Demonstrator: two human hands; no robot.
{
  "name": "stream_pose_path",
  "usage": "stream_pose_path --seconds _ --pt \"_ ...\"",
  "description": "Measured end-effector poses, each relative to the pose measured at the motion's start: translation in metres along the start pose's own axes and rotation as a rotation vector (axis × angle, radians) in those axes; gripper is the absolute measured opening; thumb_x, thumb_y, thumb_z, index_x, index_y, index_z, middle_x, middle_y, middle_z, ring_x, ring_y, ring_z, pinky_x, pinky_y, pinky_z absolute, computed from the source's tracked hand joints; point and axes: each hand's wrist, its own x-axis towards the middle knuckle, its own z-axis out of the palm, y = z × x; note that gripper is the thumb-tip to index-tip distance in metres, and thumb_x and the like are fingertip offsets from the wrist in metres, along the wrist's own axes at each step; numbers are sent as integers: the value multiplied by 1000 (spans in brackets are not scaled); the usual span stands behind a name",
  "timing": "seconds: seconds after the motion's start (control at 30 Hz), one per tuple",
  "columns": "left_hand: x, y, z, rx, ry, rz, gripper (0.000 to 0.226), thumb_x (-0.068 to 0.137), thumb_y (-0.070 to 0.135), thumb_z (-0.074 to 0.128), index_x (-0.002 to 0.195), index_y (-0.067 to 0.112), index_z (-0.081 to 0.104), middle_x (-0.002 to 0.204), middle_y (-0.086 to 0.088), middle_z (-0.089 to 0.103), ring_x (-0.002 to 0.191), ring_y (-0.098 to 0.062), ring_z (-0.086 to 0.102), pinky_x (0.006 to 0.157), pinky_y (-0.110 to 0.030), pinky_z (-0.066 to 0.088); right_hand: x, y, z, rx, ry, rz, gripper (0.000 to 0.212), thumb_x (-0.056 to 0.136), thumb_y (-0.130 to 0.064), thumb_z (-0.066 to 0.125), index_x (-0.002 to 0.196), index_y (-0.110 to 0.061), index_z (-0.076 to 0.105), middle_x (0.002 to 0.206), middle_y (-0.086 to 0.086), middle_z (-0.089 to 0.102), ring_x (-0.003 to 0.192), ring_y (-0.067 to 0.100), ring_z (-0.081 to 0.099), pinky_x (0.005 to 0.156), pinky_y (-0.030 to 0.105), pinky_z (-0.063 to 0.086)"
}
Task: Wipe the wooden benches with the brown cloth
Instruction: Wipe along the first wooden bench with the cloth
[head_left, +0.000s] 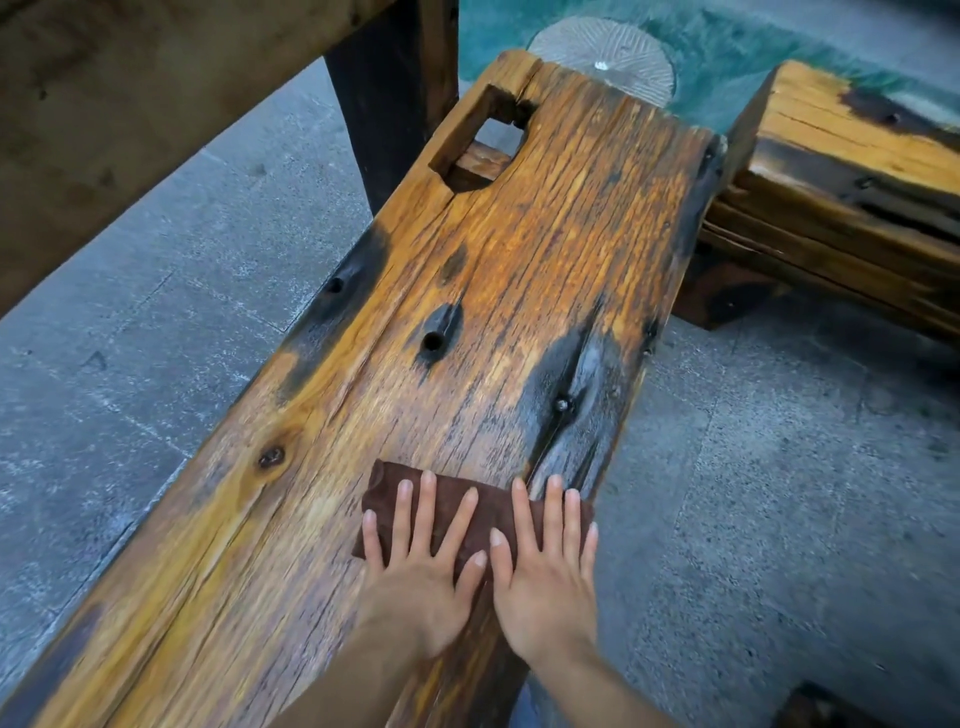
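your left hand (415, 582) and right hand (545, 587) lie side by side, palms down, fingers spread apart and pressed flat on the dark brown folded cloth (467, 512); neither hand grips it, they only pin it to the wood; the cloth sits at the near end of the long orange-brown plank bench with charred black patches (519, 270), toward its right edge, at about 6 o'clock in your view.

the risk, as i judge it, is snagging: a round bolt hole (432, 341) lies at 12 o'clock from your left hand, and a raised metal stud (562, 404) in a cracked black seam sits just ahead of your right fingers; the cloth could catch there, or rough grain could splinter bare fingertips; the right edge is just beside your right little finger, so a drift toward 3 o'clock could drop the cloth to the grey stone floor (779, 493).

open room runs toward 12 o'clock up to the square cut-out (493, 140); a second wooden bench (852, 171) waits at 2 o'clock.
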Motion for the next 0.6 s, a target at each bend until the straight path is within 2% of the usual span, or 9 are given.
stream_pose_path --seconds 0.07,0.1,0.13,0.2,0.23,0.37,0.5,0.57,0.6 --pt "1 0 -1 15 -6 -6 57 85 67 -8 126 52 -44 134 5 -58 123 -15 -53 95 -46 -40 4 3 0 -1 -5 -23 57 96 -55 5 136 -39 -33 147 -2 -41 131 16 -45 109 42 -28" --pt "1 0 -3 44 11 -11 59 83 67 -8 133 52 -36 143 0 -50 129 -17 -48 99 -48 -36 5 3 1 -1 -5 -31 57 95 -56 3 139 -39 -29 149 -2 -38 133 17 -42 110 43 -26" --pt "1 0 -5 85 48 -13 61 86 66 -2 143 51 -20 154 -8 -33 137 -20 -35 105 -50 -27 6 1 2 2 16 -30 59 93 -57 2 143 -38 -22 154 1 -30 138 19 -36 113 44 -21" --pt "3 1 -10 74 93 -15 61 93 59 16 150 37 16 160 -15 8 143 -28 0 110 -53 -1 10 -2 -1 34 68 -20 61 95 -56 7 151 -31 12 160 7 3 147 25 -5 115 46 -2" --pt "4 2 -12 93 119 0 58 95 57 17 148 33 22 158 -14 14 142 -30 9 109 -53 5 12 -3 -3 58 92 -14 61 97 -55 9 149 -27 26 157 8 18 146 26 9 113 48 7" --pt "31 9 -21 126 163 65 57 96 57 16 148 33 23 157 -12 11 142 -31 14 109 -54 8 38 5 -11 72 153 -1 61 98 -54 11 146 -25 35 155 8 28 143 23 19 113 49 12" --pt "70 24 -42 144 132 98 59 93 57 27 147 33 29 153 -15 32 141 -29 20 107 -51 10 75 14 -29 55 203 -3 60 96 -53 21 146 -25 35 154 8 27 142 25 19 113 49 10" --pt "90 32 -54 147 103 106 59 93 60 21 149 40 21 157 -13 21 144 -26 10 110 -50 3 92 19 -39 47 180 10 60 94 -53 22 147 -26 30 156 6 22 145 25 15 114 48 7" --pt "101 36 -58 167 109 111 59 92 63 11 148 48 6 161 -11 1 146 -23 -6 112 -50 -8 101 21 -43 45 166 21 61 94 -54 20 149 -28 24 158 5 15 146 23 8 115 47 3"
